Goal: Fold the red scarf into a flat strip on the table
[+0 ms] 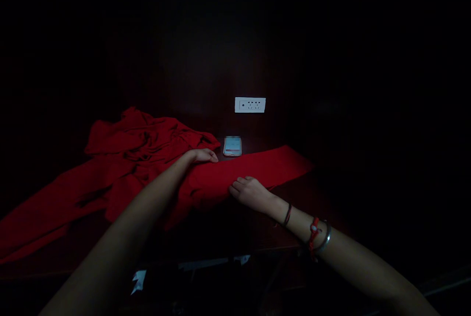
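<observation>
A large red cloth lies across the dark tabletop. Its right part stretches out as a flat, smooth band, while the left part is heaped in loose folds. My left hand is closed at the far edge of the band, fingers together and bent down onto the fabric. On the near edge, a little to the right, my right hand has its fingers curled over the cloth. The fingertips of both hands are partly hidden. Bracelets circle my right wrist and forearm.
A phone with its screen lit lies just beyond the cloth. Behind it, a white socket plate is set in the dark wall. Pale papers show below the table's front edge. The surroundings are very dark.
</observation>
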Demonstrator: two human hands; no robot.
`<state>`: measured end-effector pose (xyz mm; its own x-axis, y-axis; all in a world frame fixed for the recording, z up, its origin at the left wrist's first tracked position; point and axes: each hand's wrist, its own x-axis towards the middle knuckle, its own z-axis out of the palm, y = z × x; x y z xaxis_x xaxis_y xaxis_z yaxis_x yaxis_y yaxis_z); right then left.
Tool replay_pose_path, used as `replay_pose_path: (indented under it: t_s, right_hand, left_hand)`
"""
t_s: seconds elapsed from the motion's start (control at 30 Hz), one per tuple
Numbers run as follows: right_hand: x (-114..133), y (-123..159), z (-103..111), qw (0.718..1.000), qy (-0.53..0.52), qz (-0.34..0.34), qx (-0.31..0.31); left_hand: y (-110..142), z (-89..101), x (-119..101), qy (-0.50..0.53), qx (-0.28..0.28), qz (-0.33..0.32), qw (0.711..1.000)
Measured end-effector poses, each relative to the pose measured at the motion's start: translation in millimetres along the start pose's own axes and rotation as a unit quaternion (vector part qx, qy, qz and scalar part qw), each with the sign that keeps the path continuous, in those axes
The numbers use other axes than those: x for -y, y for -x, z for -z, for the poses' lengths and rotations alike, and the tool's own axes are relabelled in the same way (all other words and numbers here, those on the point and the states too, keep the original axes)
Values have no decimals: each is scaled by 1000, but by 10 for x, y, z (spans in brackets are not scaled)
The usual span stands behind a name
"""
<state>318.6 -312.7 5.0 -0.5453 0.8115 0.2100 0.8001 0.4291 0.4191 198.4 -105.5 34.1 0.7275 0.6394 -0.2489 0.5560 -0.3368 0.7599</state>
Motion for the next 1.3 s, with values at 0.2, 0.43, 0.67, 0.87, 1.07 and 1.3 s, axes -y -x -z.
replay_pose_path:
  t_s: [0.2, 0.43, 0.67, 0.87, 1.07, 1.3]
  right_hand:
    - [-6, -7, 88, 998, -14, -62, 8]
    - [-404, 224, 399, 916, -224, -290, -164]
    - [-1126, 618, 308, 591, -614, -445, -275]
    - [-1463, 1078, -37, 500, -598, -561, -280]
    - [-1506, 1164, -318, 622, -375, -660, -189]
    - [-1508, 1192, -394, 698, -191, -689, -46]
  left_hand:
    - [-31, 3, -111, 39, -10, -10, 999]
    - [-67, 139, -493, 258, -46, -76, 962]
    - [-635, -259, -1360, 246, -90, -144, 954]
    - [-1160, -812, -1690, 116, -92, -172, 974]
    - [-1426, -1204, -1667, 7, -72, -191, 979]
    - [-1374, -1378, -1613, -139, -118, -184, 966]
